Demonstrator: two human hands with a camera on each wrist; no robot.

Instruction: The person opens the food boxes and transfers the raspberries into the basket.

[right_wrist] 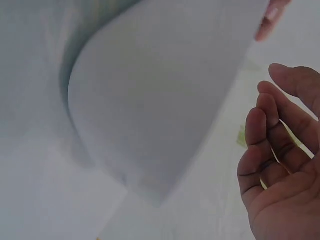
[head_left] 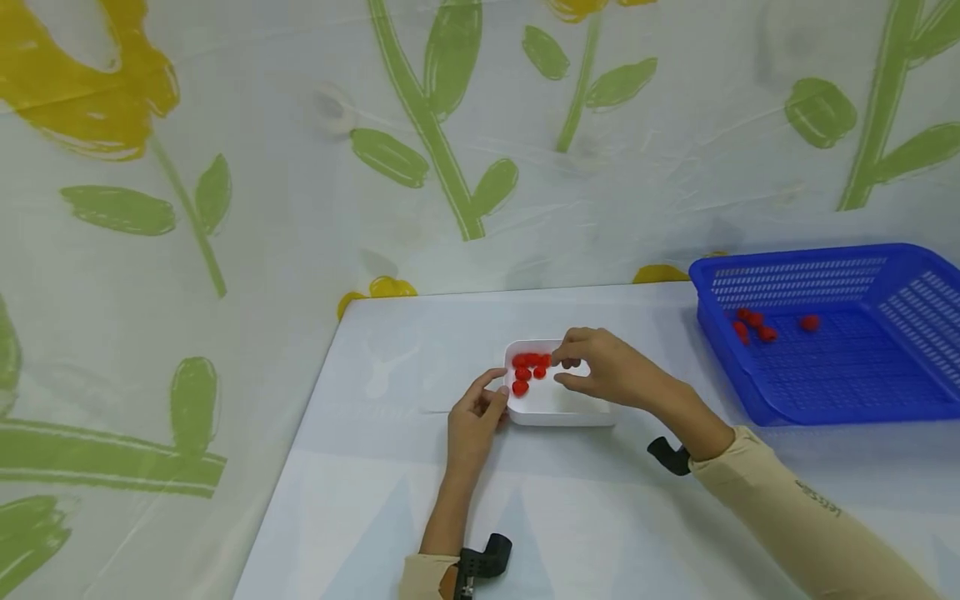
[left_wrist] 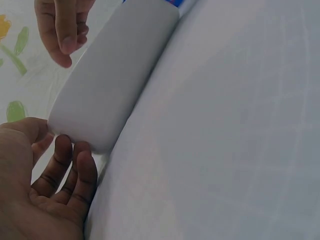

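A shallow white tray (head_left: 564,402) lies on the table, with several small red berry-like pieces (head_left: 522,374) gathered at its left end. My left hand (head_left: 471,429) holds the tray's left end, its fingertips against the end wall and rim. In the left wrist view, those fingers bend toward the tray's outer side (left_wrist: 107,75). Over the tray, my right hand (head_left: 611,371) hovers with thumb and fingers apart, close to the red pieces. Nothing shows between its loosely bent fingers (right_wrist: 255,127) in the right wrist view. There, the tray's outer wall (right_wrist: 150,95) hides its contents.
A large blue plastic basket (head_left: 885,354) stands to the right, with several more red pieces (head_left: 756,320) toward its left side. The white table (head_left: 360,492) meets a flower-patterned sheet (head_left: 285,167) at the back and left.
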